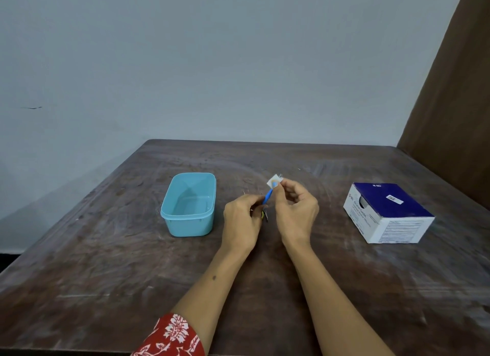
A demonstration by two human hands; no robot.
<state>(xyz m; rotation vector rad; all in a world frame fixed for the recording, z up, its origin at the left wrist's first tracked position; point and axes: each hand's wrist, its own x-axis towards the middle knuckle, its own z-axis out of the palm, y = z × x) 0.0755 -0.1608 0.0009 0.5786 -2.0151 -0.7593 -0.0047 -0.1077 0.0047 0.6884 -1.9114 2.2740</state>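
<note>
While the pale grey wall [212,63] is filling the upper half of the view, the dark wooden desk [106,262] is stretching below it and carrying all the things. A brown curtain-like surface [450,103] is hanging at the far right, behind the corner of the desk.

On the right side of the desk a white and dark blue carton of swabs [389,212] is lying, well apart from the hands. On the left a light blue plastic tub [188,227] is standing upright and open, near the left hand but not touching it.

Both forearms are coming from the lower edge, and a red sleeve with a white flower pattern [172,334] is showing on the left arm. The left hand [242,217] is hovering over the middle of the desk, its fingers curling around the lower end of a slim blue tool [267,197]. Some yellow and dark parts are showing under this hand, but I cannot tell what they are. The right hand [297,209] is staying just beside the left one, and its fingertips are pinching a small white swab pad [274,182] against the upper end of the tool. The tool is tilting up and to the right between the two hands, above the desk.
</note>
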